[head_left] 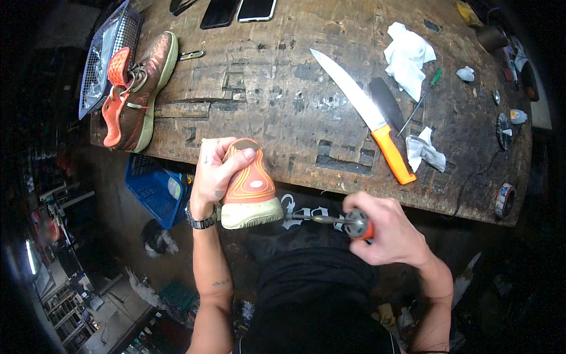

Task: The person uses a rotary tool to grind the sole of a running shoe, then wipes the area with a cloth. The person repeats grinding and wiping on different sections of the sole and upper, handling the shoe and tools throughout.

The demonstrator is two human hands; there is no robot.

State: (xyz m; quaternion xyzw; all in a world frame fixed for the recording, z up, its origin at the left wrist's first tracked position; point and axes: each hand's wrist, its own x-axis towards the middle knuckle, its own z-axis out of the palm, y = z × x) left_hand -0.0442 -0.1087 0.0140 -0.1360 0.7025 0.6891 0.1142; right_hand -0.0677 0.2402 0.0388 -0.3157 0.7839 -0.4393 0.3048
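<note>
My left hand [215, 171] is closed around an orange-and-brown sneaker [253, 186], its thumb pressed on the upper part of the heel. The shoe's heel faces me, with the pale sole [252, 215] at the bottom, just off the front edge of the bench. In my right hand [386, 227] is a hand tool [358, 224] with a red-and-grey body and a long thin metal shaft. Its shaft points left toward the sole's right side; whether the tip touches cannot be told. The matching sneaker [144, 94] lies on the bench at the left, its orange tongue pulled out.
On the worn wooden bench [265, 88] lie an orange-handled knife [392, 154], a green-handled screwdriver [421, 100], white cloths [407, 56], a tape roll [504, 199] and two phones [256, 10]. A blue basket [154, 192] stands below the left edge.
</note>
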